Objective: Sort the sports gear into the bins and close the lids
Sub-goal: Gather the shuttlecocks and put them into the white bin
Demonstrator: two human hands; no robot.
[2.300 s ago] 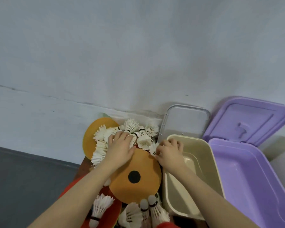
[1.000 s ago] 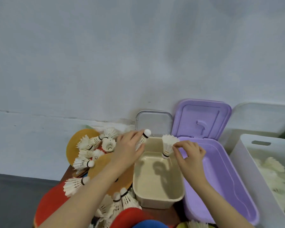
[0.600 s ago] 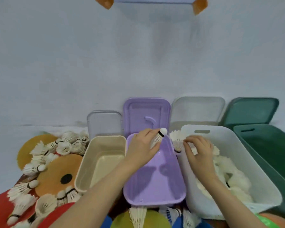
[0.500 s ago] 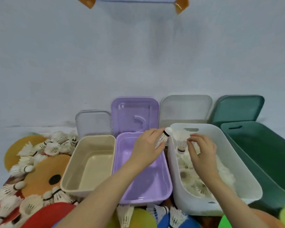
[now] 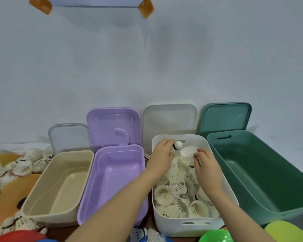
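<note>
Head view: largest is the green bin [image 5: 262,173] at far right, its lid [image 5: 225,117] leaning on the wall behind. Next comes the purple bin [image 5: 112,179] with its lid [image 5: 113,126] raised, then the white bin [image 5: 196,222], heaped with shuttlecocks [image 5: 175,194], and the beige bin [image 5: 58,184] at the left (nothing shows inside it). Loose shuttlecocks [image 5: 23,163] lie over orange discs [image 5: 7,194] at far left. Over the white bin, the left hand [image 5: 162,155] pinches a shuttlecock [image 5: 177,145], cork end up, in curled fingers. The right hand [image 5: 205,165] is just beside it, fingers bent around the feathered skirt of another shuttlecock [image 5: 188,152]; whether they actually grip it I cannot tell.
</note>
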